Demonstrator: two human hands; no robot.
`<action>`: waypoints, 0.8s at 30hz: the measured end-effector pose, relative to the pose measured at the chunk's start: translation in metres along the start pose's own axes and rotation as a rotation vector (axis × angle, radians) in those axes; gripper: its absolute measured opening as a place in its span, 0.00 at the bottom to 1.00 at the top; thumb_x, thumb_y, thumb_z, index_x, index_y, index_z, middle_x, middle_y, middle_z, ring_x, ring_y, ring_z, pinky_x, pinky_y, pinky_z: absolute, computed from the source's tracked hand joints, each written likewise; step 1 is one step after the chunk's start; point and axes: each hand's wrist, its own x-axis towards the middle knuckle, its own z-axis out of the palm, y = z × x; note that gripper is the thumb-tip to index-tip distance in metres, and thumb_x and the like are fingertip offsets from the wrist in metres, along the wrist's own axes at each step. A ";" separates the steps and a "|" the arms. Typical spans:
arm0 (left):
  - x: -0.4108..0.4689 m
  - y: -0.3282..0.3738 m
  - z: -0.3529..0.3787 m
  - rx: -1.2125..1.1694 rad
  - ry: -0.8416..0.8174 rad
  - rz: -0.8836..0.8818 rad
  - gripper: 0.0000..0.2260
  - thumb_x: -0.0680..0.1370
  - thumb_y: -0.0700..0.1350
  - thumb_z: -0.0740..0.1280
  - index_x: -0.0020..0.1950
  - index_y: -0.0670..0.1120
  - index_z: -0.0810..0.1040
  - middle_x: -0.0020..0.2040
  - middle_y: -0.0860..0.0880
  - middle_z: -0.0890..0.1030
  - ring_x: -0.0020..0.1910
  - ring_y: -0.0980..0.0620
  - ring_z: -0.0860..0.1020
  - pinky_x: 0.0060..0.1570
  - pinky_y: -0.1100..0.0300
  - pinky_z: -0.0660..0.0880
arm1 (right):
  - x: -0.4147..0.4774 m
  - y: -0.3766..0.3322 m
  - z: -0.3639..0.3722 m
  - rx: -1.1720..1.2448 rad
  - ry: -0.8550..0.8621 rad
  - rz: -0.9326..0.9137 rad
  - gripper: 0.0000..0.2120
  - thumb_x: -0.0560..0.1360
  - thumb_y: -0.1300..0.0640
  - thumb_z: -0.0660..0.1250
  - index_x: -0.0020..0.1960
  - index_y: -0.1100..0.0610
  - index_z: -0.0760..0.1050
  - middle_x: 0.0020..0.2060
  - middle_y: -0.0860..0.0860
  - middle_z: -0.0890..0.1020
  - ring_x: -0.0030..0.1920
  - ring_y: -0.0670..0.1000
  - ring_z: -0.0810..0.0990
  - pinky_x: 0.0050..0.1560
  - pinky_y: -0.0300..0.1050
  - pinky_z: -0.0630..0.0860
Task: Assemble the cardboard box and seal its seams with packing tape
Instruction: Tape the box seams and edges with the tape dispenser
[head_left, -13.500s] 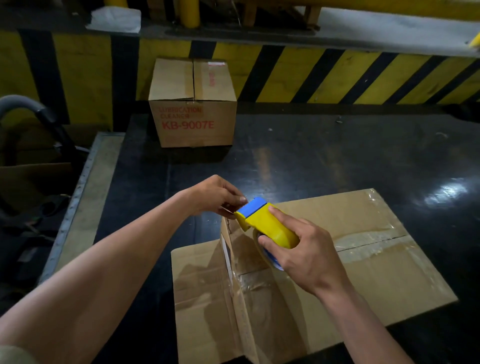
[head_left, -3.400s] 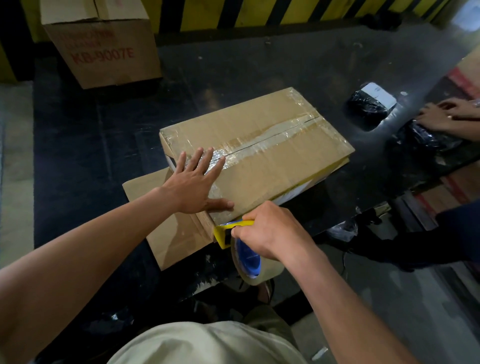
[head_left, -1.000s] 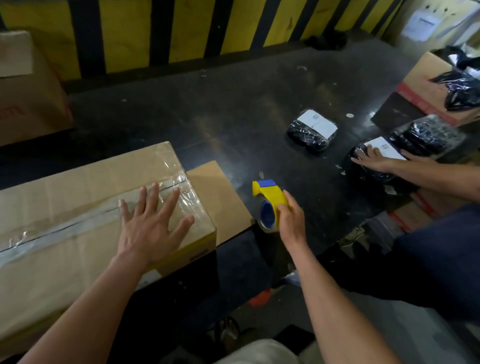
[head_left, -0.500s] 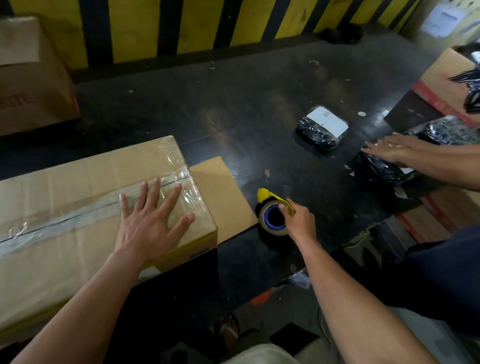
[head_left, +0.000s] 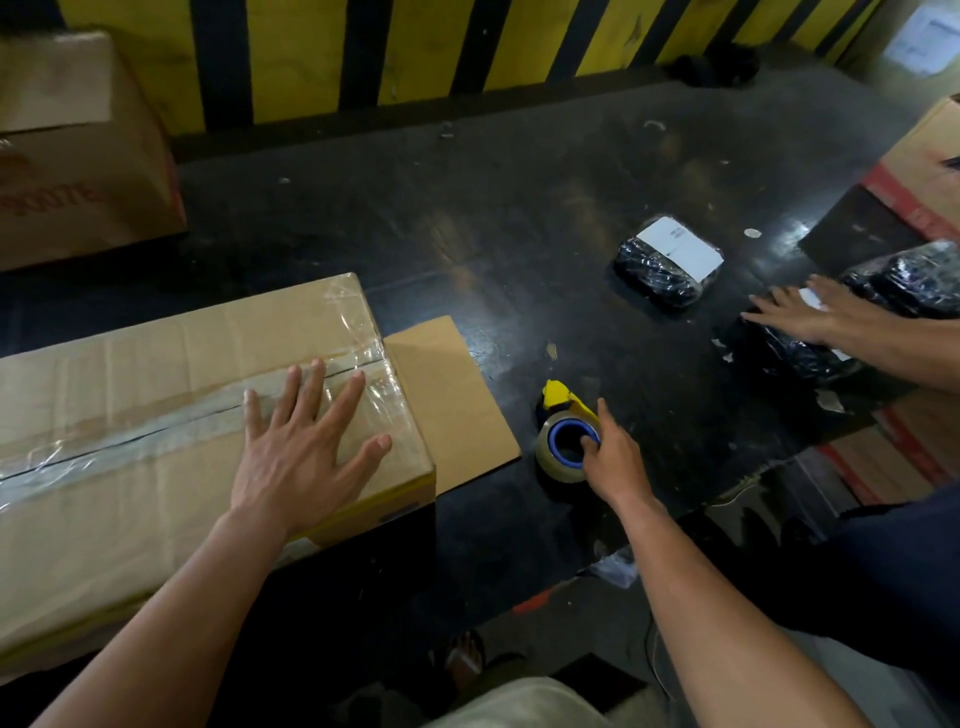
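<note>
Black tabletop (head_left: 519, 218) | left hand (head_left: 306, 457) spread on taped brown cardboard box (head_left: 130, 364), 9 o'clock | right hand (head_left: 615, 462) pinches yellow tape dispenser (head_left: 563, 434) | risk: overhang tips released box.

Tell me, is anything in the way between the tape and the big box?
Nothing blocks it. Only a flat cardboard sheet lies on the table between the tape dispenser, held by the right hand, and the box.
</note>
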 end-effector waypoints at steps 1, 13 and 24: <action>0.000 0.000 0.000 -0.012 0.016 -0.003 0.38 0.76 0.76 0.42 0.81 0.61 0.39 0.82 0.49 0.40 0.81 0.47 0.37 0.77 0.37 0.38 | 0.000 -0.003 -0.001 -0.020 0.019 -0.011 0.31 0.82 0.59 0.62 0.81 0.54 0.54 0.73 0.58 0.69 0.73 0.59 0.68 0.67 0.52 0.69; -0.012 -0.011 -0.002 -0.205 0.202 -0.044 0.27 0.81 0.60 0.57 0.77 0.48 0.67 0.79 0.46 0.65 0.79 0.47 0.59 0.79 0.47 0.51 | -0.056 -0.144 0.019 0.033 0.082 -0.408 0.24 0.80 0.54 0.65 0.73 0.63 0.69 0.71 0.59 0.73 0.72 0.57 0.70 0.71 0.45 0.63; -0.068 -0.136 -0.027 -0.299 0.414 -0.383 0.19 0.81 0.53 0.64 0.70 0.49 0.76 0.73 0.44 0.73 0.73 0.41 0.68 0.70 0.41 0.67 | -0.080 -0.234 0.072 0.048 -0.184 -0.396 0.37 0.79 0.42 0.64 0.80 0.56 0.54 0.78 0.54 0.64 0.76 0.56 0.64 0.72 0.49 0.62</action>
